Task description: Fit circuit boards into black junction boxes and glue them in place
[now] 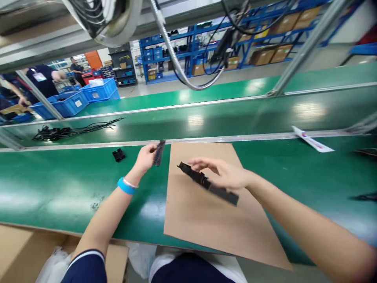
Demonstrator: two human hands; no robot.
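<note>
My left hand (146, 156) is closed on a dark ribbed plastic piece (159, 153), held up just left of the cardboard sheet (200, 224). Over that sheet, my right hand (225, 173) grips a long black plastic part (207, 184) from above. The long part is tilted, its left end higher than its right, and somewhat blurred. Fingers cover some of its upper side. A small black plastic piece (118, 155) lies on the green bench left of my left hand.
Black cables (55, 133) lie on the green surface behind, at the left. Blue bins (100, 91) stand farther back, near other people. A white flat packet (312, 140) rests at the right. Overhead hangs a flexible metal conduit (173, 55). An open carton (17, 247) is below the bench edge.
</note>
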